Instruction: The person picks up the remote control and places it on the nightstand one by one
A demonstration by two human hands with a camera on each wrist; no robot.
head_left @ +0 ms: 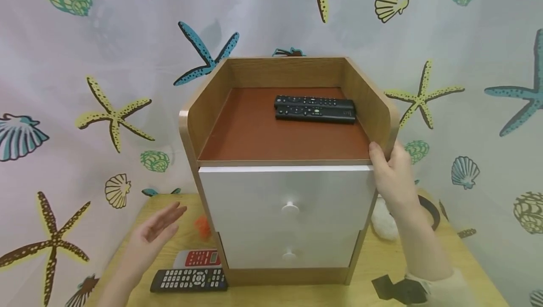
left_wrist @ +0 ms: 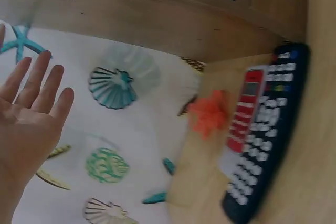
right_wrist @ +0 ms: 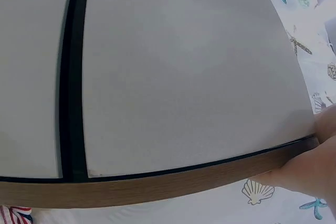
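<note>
A small wooden cabinet (head_left: pixel 288 175) stands on the desk (head_left: pixel 271 293), its right front edge held in the grip of the right hand (head_left: pixel 392 175), thumb in front and fingers curled behind. The left hand (head_left: pixel 152 234) hovers open, palm up, holding nothing. Tipping the cabinet could slide the black remotes (head_left: pixel 315 108) off its top tray, or set it down on the remote (head_left: pixel 189 279) beside its base.

Right hand (right_wrist: pixel 310 169) cut off by the wrist frame's edge, its fingertips hidden behind the cabinet (head_left: pixel 288 212) side, white object (head_left: pixel 383 222) below the fingers partly hidden, possibly cloth, orange thing (left_wrist: pixel 210 114) blurred.
</note>
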